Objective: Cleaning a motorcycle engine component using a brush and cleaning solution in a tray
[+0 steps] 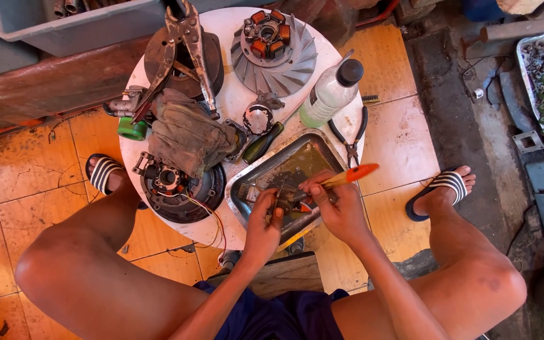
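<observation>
Metal tray [244, 183], near edge of round table [226, 30], holds murky liquid. Over it: left hand [264, 221] pinching small metal part [276, 196]; right hand [339, 208] clenched around orange-handled brush [351, 175].

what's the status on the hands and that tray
Left hand grips a small metal part over the metal tray. Right hand holds an orange-handled brush to it. Nothing blocking.

Single head view: you look straight down, fairly close, onto the round white table [234, 25] between your knees.
</observation>
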